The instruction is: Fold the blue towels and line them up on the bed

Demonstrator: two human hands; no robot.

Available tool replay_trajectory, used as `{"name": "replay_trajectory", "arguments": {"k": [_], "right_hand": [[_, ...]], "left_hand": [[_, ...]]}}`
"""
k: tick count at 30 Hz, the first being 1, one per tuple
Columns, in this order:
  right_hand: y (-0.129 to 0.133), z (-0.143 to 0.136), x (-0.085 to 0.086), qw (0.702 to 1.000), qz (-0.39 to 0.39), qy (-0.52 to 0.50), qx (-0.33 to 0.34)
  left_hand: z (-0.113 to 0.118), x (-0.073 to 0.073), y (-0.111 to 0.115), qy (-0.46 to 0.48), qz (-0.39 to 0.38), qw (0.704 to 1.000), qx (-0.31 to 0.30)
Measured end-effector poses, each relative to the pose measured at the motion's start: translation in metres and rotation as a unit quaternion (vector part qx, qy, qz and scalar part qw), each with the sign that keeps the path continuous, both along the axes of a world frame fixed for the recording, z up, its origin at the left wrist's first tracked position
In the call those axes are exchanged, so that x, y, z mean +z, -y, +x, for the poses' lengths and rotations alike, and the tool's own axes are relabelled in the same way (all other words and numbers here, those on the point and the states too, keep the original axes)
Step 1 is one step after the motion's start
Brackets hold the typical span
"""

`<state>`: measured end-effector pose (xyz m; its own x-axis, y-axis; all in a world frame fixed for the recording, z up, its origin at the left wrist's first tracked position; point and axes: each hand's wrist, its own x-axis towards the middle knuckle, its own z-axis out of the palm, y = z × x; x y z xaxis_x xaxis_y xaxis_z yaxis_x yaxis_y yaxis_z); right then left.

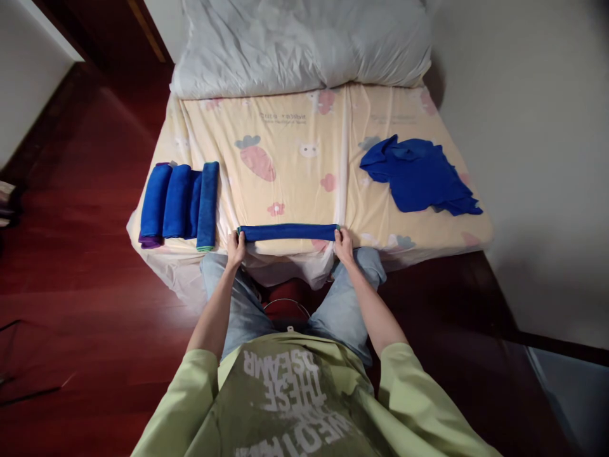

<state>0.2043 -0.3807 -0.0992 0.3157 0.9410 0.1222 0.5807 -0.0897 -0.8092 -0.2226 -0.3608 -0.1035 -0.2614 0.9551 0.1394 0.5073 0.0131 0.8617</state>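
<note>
A person in a light green T-shirt (295,406) with white lettering and pale blue jeans (238,311) is at the near edge of a bed (295,187), forearms stretched forward over the thighs. The left hand (236,246) is closed on the left end of a folded blue towel (288,232), thumb on top, and the right hand (344,245) grips the opposite end in the same way. Between them the towel forms a long, narrow band with green edging, running from side to side along the front border of the mattress; its middle bows very slightly away from the person. To the left of the left hand, and apart from the held towel, a row of folded blue towels (177,202) lies side by side on the bed; purple fabric shows at the lower end of the leftmost one, while the rightmost, a narrow upright band (208,206), has a green trim at its near end. Over on the right half of the bed, well apart from the right hand, a loose heap of blue cloth (423,178) lies spread and crumpled. The yellow sheet beneath is printed with carrots, flowers and rabbit faces. Across the far end of the bed rests a bulky, wrinkled grey-white quilt (304,44). Dark red flooring (85,254) extends on the left, and a pale wall (514,127) rises on the right.
</note>
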Motion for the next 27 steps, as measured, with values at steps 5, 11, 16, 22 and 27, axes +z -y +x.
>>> {"name": "replay_trajectory", "arguments": {"k": [5,11,16,22,27], "right_hand": [[-0.003,-0.001,-0.004,1.0,0.0,-0.006,-0.016],[-0.005,-0.002,-0.005,0.999,0.022,0.001,-0.023],[-0.004,-0.003,-0.003,0.999,0.023,-0.005,-0.037],[-0.001,-0.01,0.0,0.998,0.001,-0.011,-0.057],[0.007,-0.013,0.011,0.994,0.045,0.095,-0.041]], "left_hand": [[0.005,0.004,-0.004,0.073,-0.022,0.997,0.009],[0.011,0.01,-0.008,0.079,-0.034,0.996,0.033],[0.014,0.017,-0.008,0.028,-0.034,0.997,0.065],[0.02,0.021,-0.012,-0.007,-0.031,0.994,0.109],[0.027,0.026,-0.01,-0.09,0.05,0.988,0.111]]}}
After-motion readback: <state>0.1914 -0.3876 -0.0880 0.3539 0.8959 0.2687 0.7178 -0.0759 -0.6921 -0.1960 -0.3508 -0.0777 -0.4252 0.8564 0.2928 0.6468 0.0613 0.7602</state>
